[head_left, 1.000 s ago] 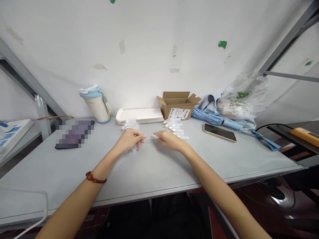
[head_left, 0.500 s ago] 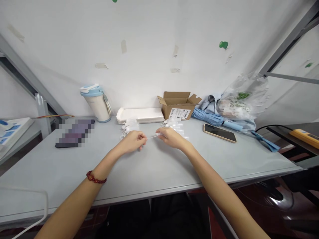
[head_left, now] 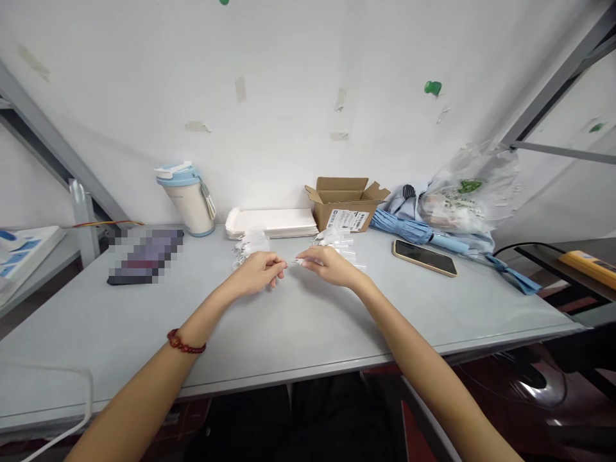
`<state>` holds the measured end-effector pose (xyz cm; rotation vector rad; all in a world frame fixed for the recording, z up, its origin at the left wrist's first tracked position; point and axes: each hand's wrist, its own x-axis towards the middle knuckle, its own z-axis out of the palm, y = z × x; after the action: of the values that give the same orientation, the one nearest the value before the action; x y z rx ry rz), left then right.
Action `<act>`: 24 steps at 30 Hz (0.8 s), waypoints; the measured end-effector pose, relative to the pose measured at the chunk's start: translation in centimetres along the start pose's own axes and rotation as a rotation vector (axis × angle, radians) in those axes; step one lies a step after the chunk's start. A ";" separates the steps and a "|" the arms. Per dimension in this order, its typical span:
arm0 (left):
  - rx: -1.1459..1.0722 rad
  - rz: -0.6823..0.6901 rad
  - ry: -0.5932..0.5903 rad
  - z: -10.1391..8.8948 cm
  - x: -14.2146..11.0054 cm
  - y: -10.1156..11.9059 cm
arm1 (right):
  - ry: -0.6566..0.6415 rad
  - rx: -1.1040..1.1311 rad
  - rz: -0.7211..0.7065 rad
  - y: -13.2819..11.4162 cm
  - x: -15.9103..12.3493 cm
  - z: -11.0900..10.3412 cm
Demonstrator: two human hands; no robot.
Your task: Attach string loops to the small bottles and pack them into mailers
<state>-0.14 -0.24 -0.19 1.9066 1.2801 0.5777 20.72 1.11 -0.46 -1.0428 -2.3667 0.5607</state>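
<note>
My left hand [head_left: 262,272] is closed in a pinch over the middle of the desk; what lies between its fingertips is too small to make out. Facing it, my right hand [head_left: 332,264] pinches a small white piece [head_left: 299,261], whose thin end points at the left fingertips. Just behind the left hand lies a bunch of white pieces with thin loops [head_left: 254,242]. Behind the right hand is a second bunch of clear and white slim pieces [head_left: 342,242], partly hidden by that hand.
A stack of white trays or envelopes [head_left: 274,222] and an open cardboard box [head_left: 344,208] stand by the wall. A tumbler [head_left: 187,200] and a blurred-out dark flat object [head_left: 147,258] are left. Right are a phone [head_left: 424,258], a folded blue umbrella [head_left: 407,226] and a plastic bag [head_left: 474,192].
The fingertips of both hands have come closer together. The thin white strip that showed between them now shows only as a short end at the right fingertips.
</note>
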 end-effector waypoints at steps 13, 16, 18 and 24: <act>-0.066 0.004 -0.030 0.1 0.0 0.1 | -0.047 -0.006 -0.035 0.0 0.1 0.1; -0.066 -0.004 -0.033 0.1 0.0 0.0 | -0.058 -0.012 -0.041 -0.1 0.1 0.0; -0.067 -0.004 -0.038 0.1 0.0 0.0 | -0.064 -0.016 -0.039 -0.2 0.1 0.0; -0.062 -0.001 -0.047 0.1 0.0 -0.2 | -0.080 -0.036 -0.046 -0.2 0.1 0.2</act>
<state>-0.18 -0.22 -0.38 1.8581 1.2201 0.5621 20.42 1.06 -0.51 -0.9958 -2.4722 0.5547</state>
